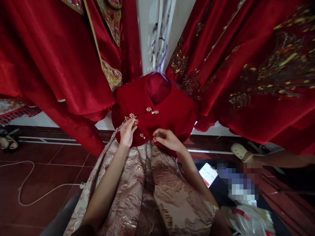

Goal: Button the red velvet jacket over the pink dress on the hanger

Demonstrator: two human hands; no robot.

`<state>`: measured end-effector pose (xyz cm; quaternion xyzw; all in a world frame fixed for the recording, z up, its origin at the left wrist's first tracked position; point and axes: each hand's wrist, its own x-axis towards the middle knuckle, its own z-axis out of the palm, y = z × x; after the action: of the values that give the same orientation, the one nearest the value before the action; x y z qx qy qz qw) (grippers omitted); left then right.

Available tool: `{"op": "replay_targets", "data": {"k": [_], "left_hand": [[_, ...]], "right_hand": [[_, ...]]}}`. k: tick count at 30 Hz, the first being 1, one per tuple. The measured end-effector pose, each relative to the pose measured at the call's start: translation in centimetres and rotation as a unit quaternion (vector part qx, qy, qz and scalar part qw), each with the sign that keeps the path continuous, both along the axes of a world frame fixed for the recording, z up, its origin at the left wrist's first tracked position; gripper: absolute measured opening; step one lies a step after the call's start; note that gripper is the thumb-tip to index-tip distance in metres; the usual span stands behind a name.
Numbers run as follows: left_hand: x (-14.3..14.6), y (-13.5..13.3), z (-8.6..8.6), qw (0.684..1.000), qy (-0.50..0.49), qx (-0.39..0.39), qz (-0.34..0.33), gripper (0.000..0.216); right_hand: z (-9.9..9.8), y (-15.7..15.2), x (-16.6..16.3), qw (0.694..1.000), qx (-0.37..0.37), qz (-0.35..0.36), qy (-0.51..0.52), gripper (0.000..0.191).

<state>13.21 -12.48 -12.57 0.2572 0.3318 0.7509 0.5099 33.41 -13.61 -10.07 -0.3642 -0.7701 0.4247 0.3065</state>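
Note:
A red top (pixel 172 113) with a crossed front hangs on a purple hanger (pixel 161 64) in front of me. Flower-shaped fasteners (pixel 149 109) with pearls run down its front. My left hand (pixel 127 131) is closed at the left side of the top, its thumb and fingers at another flower fastener beside a beaded strand (pixel 119 127). At the lower edge, the fingers of my right hand (pixel 168 139) pinch a small gold flower fastener (pixel 154 140), which they partly hide. Below the top, a pink and gold brocade skirt (pixel 137 186) spreads toward me.
Red embroidered garments hang at left (pixel 61 59) and right (pixel 221 72). At right, a lit phone (pixel 208 175) lies on a dark surface near plastic packaging (pixel 248 219). Another person's foot wears a pale clog (pixel 240 152). A white cable (pixel 22 200) crosses the tiled floor.

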Motion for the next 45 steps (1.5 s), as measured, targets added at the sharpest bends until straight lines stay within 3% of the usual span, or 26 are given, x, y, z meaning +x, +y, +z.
{"op": "replay_targets", "data": {"k": [3, 7, 10, 13, 17, 19, 22, 25, 28, 30, 36, 41, 45], "left_hand": [[0.2, -0.1, 0.3, 0.996, 0.07, -0.013, 0.058, 0.028], [1.2, -0.6, 1.7, 0.983, 0.18, -0.028, -0.025, 0.03], [2.0, -0.6, 3.8, 0.945, 0.321, 0.063, 0.006, 0.029], [2.2, 0.1, 6.1, 0.851, 0.492, 0.17, 0.072, 0.022], [1.6, 1.0, 8.5, 0.651, 0.719, 0.212, 0.119, 0.019], [1.3, 1.2, 9.3, 0.572, 0.777, 0.225, 0.135, 0.021], [1.0, 1.2, 10.3, 0.485, 0.824, 0.252, 0.149, 0.024], [1.0, 1.4, 11.1, 0.431, 0.843, 0.287, 0.145, 0.02], [1.0, 2.0, 11.6, 0.419, 0.836, 0.337, 0.11, 0.016], [0.9, 2.5, 11.8, 0.436, 0.82, 0.361, 0.087, 0.015], [-0.1, 3.4, 12.3, 0.515, 0.782, 0.351, 0.029, 0.012], [-0.2, 3.2, 12.6, 0.615, 0.711, 0.336, -0.057, 0.008], [-0.3, 3.5, 12.3, 0.604, 0.713, 0.345, -0.094, 0.011]], "right_hand": [[0.1, 0.0, 0.0, 1.0, 0.004, 0.001, 0.001, 0.016], [0.5, -0.2, 0.5, 1.0, 0.009, 0.015, -0.012, 0.013], [0.9, -0.3, 1.3, 0.996, -0.002, 0.068, -0.053, 0.012], [1.1, -0.4, 2.1, 0.989, -0.033, 0.119, -0.082, 0.011], [1.2, -0.3, 3.0, 0.985, -0.065, 0.135, -0.088, 0.009], [1.2, -0.2, 3.4, 0.985, -0.072, 0.134, -0.087, 0.008], [1.2, 0.0, 4.0, 0.983, -0.088, 0.137, -0.089, 0.008], [0.8, 0.3, 4.5, 0.983, -0.099, 0.129, -0.089, 0.008], [0.6, 0.3, 4.7, 0.984, -0.112, 0.115, -0.082, 0.013], [0.7, 0.2, 4.7, 0.984, -0.119, 0.107, -0.077, 0.016], [1.6, -0.2, 4.6, 0.99, -0.095, 0.08, -0.068, 0.023], [1.8, -0.4, 4.1, 0.995, -0.044, 0.055, -0.065, 0.025], [2.7, -0.6, 2.9, 0.999, 0.047, -0.017, -0.019, 0.021]]}}
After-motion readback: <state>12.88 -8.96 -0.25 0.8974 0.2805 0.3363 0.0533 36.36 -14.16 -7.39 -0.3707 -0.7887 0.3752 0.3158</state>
